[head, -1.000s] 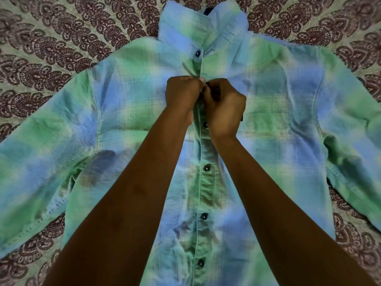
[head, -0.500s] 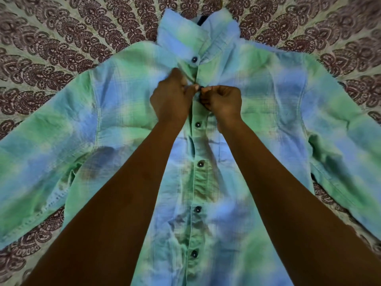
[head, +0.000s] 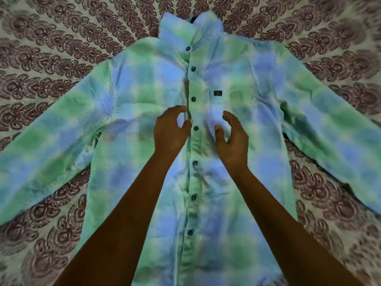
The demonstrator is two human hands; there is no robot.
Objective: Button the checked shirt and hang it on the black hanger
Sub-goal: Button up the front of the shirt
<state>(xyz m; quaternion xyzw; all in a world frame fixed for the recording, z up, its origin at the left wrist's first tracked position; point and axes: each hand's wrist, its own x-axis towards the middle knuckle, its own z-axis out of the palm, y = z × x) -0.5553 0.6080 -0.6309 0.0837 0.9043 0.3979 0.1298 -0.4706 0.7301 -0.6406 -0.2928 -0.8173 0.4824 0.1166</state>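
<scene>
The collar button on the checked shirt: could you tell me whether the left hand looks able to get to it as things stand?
Probably yes. The collar button lies exposed up the placket from the left hand, which holds nothing, and only flat checked shirt lies between them.

Single view only, head-worn camera, wide-angle; nothing shared with a second view. It looks forward and steeply down, nearly top-down, onto the checked shirt (head: 237, 141) spread flat on a patterned bedsheet (head: 61, 48). Collar sits at frame top, hem runs off the bottom edge, so the camera stands at the hem end facing toward the collar. Close range: shirt fills most of the frame, both sleeves cut by the side edges. Both forearms enter from the bottom edge, left hand (head: 170, 131) and right hand (head: 233, 137) near frame centre. Edges bend from lens distortion; whole frame is a bit soft.
</scene>
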